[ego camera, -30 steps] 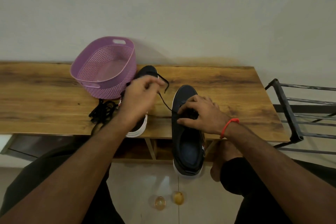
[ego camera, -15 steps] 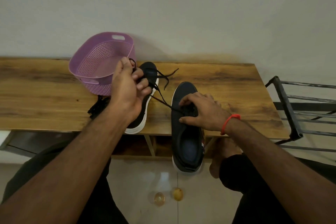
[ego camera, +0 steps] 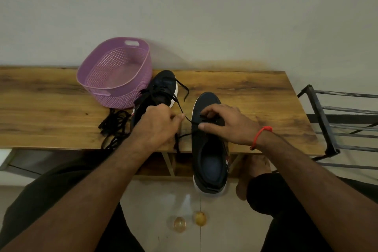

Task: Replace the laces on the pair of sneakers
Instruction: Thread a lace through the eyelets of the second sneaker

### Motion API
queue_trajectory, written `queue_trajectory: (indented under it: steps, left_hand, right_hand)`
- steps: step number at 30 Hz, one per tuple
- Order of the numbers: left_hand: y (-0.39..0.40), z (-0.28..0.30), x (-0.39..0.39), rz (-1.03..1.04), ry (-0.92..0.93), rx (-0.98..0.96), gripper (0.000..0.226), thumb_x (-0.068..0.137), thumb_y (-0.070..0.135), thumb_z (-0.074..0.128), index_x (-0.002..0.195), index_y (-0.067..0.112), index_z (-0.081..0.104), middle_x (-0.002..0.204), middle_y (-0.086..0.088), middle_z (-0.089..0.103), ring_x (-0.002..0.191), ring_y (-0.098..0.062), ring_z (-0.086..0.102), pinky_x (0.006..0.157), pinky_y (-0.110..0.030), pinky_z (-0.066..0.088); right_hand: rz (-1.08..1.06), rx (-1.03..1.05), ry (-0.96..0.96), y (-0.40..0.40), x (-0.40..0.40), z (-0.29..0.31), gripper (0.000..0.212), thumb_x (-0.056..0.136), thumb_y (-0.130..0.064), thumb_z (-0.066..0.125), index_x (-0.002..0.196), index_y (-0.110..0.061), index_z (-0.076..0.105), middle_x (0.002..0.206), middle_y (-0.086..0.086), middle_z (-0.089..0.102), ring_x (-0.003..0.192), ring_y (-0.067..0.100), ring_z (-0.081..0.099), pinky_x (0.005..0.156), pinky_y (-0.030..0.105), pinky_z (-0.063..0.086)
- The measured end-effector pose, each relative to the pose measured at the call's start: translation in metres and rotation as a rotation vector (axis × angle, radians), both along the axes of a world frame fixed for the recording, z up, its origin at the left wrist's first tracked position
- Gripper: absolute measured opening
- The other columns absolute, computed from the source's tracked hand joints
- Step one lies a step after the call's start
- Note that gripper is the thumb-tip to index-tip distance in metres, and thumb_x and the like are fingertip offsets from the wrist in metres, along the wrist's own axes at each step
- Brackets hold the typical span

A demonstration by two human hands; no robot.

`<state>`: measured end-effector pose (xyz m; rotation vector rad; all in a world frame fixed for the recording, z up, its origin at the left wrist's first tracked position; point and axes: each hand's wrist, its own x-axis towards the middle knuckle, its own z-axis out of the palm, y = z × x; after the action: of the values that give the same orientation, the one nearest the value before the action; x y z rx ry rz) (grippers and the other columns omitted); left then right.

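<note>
Near sneaker (ego camera: pixel 208 155): low centre of the frame; its heel hangs over the front edge of the wooden table (ego camera: pixel 255 96), its toe points to the wall.
Right hand (ego camera: pixel 227 124): it rests on the eyelet area of this sneaker, fingers curled; it seems to steady the tongue, but what it pinches I cannot tell.
Left hand (ego camera: pixel 157 124): closed around the black lace (ego camera: pixel 189 121), which runs tight from its fingertips to the near sneaker's eyelets.
Step in hand: I judge the person is threading the lace through the lower eyelets.
Next move: the free end must find the next eyelet, with even tension on both sides.
Far sneaker (ego camera: pixel 161 90): behind the left hand, already carrying a lace.
Loose laces (ego camera: pixel 113 127): a dark heap at centre left.
Purple basket (ego camera: pixel 116 71): upper left, touching the far sneaker.
</note>
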<state>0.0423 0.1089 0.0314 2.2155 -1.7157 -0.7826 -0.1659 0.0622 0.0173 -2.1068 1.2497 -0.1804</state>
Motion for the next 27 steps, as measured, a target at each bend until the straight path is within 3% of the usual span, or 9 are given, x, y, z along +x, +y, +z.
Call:
queue_trajectory:
  steps: [3,6,9,13,17,19,22,24,27]
  left_hand:
    - [-0.011,-0.008,-0.010,0.085,0.128,-0.039,0.039,0.104,0.041,0.052,0.129,0.012,0.059,0.071,-0.004,0.070,0.049,-0.014,0.070,0.049,-0.026,0.055]
    - [-0.023,-0.019,-0.026,0.207,0.419,0.034,0.061,0.103,0.044,0.053,0.155,0.024,0.029,0.101,-0.001,0.062,0.057,-0.019,0.073,0.045,-0.025,0.051]
    - [-0.035,-0.034,-0.034,0.361,0.579,-0.006,0.058,0.098,0.044,0.063,0.148,0.024,0.043,0.110,-0.012,0.068,0.073,-0.018,0.064,0.050,-0.027,0.047]
    - [-0.044,-0.036,-0.044,0.486,0.866,-0.276,0.032,0.098,0.018,0.066,0.129,0.017,0.066,0.106,-0.003,0.071,0.058,0.002,0.054,0.046,-0.014,0.040]
    - [-0.044,-0.016,-0.055,0.236,0.938,-0.417,0.021,0.099,0.024,0.065,0.117,0.020,0.073,0.108,0.005,0.075,0.060,-0.001,0.053,0.048,-0.012,0.041]
    - [-0.041,-0.009,-0.058,0.104,0.963,-0.435,0.021,0.101,0.026,0.062,0.117,0.018,0.073,0.108,0.005,0.076,0.054,0.000,0.053,0.048,-0.013,0.041]
    - [-0.041,-0.004,-0.057,0.084,1.026,-0.476,0.023,0.103,0.023,0.057,0.119,0.012,0.071,0.111,0.002,0.076,0.052,0.004,0.055,0.045,-0.011,0.040]
    - [-0.045,-0.002,-0.051,0.197,1.088,-0.508,0.022,0.103,0.021,0.058,0.119,0.012,0.071,0.112,0.001,0.076,0.050,0.000,0.046,0.042,-0.013,0.037]
    - [-0.052,0.001,-0.036,0.362,1.136,-0.547,0.023,0.100,0.021,0.063,0.120,0.013,0.071,0.109,0.003,0.076,0.051,-0.003,0.042,0.042,-0.016,0.035]
  right_hand:
    - [-0.128,0.025,-0.237,-0.001,-0.002,0.004,0.030,0.103,-0.024,0.048,0.133,-0.025,0.053,0.114,-0.008,0.058,0.109,0.009,0.055,0.085,0.016,0.046]
    - [-0.221,-0.011,-0.286,-0.006,-0.006,0.005,0.035,0.102,-0.005,0.042,0.129,-0.023,0.055,0.109,-0.005,0.060,0.098,0.008,0.058,0.072,0.013,0.047]
    - [-0.227,-0.046,-0.274,-0.007,-0.007,0.003,0.029,0.103,-0.014,0.046,0.129,-0.022,0.056,0.109,-0.004,0.061,0.097,0.007,0.058,0.075,0.014,0.047]
    - [-0.222,-0.053,-0.289,-0.006,-0.005,-0.002,0.027,0.104,-0.034,0.047,0.125,-0.023,0.059,0.106,-0.011,0.060,0.097,0.004,0.057,0.079,0.016,0.046]
    - [-0.337,0.128,-0.521,-0.012,-0.001,-0.001,0.033,0.100,-0.050,0.048,0.117,-0.028,0.065,0.107,-0.010,0.069,0.101,0.004,0.064,0.081,0.026,0.049]
    - [-0.322,0.221,-0.626,-0.015,0.000,0.000,0.033,0.099,-0.049,0.049,0.117,-0.027,0.066,0.106,-0.009,0.072,0.100,0.004,0.067,0.077,0.023,0.048]
    - [-0.223,0.254,-0.675,-0.014,0.000,0.000,0.021,0.100,-0.029,0.056,0.108,-0.016,0.070,0.090,-0.004,0.074,0.087,0.007,0.069,0.070,0.016,0.050]
    - [-0.216,0.220,-0.601,-0.014,-0.001,-0.002,0.015,0.098,-0.022,0.059,0.098,-0.015,0.072,0.081,-0.003,0.071,0.082,0.009,0.067,0.074,0.021,0.051]
    - [-0.229,0.198,-0.404,-0.014,-0.005,-0.004,0.014,0.095,-0.028,0.063,0.099,-0.020,0.073,0.090,-0.005,0.071,0.090,0.009,0.066,0.082,0.028,0.052]
